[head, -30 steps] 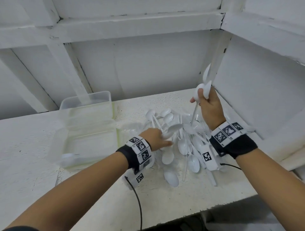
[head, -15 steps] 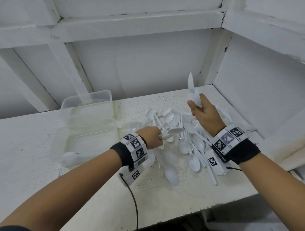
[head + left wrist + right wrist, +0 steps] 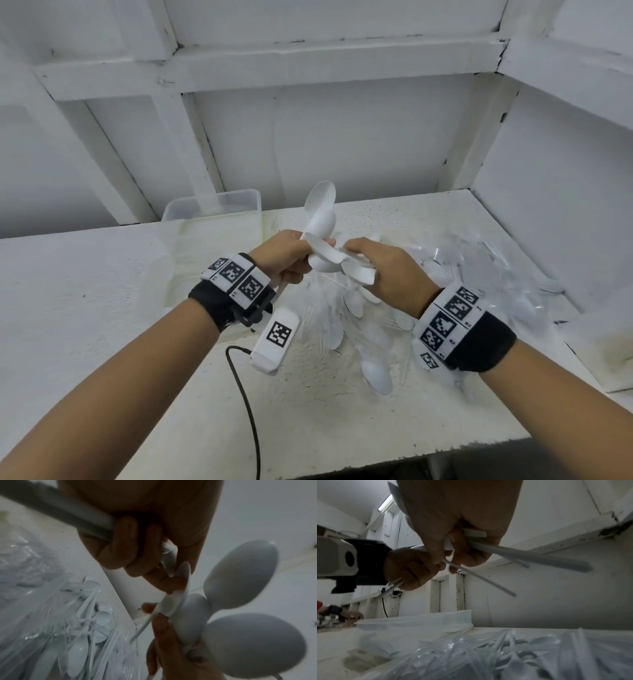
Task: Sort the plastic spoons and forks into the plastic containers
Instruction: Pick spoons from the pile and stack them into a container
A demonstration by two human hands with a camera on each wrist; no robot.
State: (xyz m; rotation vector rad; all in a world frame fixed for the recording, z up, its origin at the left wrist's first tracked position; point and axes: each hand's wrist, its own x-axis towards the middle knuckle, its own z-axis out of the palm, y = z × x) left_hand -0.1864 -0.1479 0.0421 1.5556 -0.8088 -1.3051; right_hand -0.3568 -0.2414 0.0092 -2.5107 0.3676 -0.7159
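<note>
Half a second ago the hands worked apart, the right one raised with spoons and the left low at the pile; now they meet at the centre of the head view. The left hand [image 3: 287,260] is curled round a bunch of white spoons [image 3: 320,219] whose bowls fan upward, and the right hand [image 3: 387,274] is curled round several spoon handles [image 3: 530,557], pressing them against that bunch. So the catch is probably being gathered into one fist for a single drop. The clear plastic container [image 3: 212,205] stands at upper left, well apart from both hands. The loose pile of spoons and forks [image 3: 373,329] lies under and right of the hands on the white shelf [image 3: 102,308], partly in a crumpled clear bag [image 3: 479,260]; its blurred tangle may hide forks. A black cable [image 3: 246,404] trails near the lower edge.
</note>
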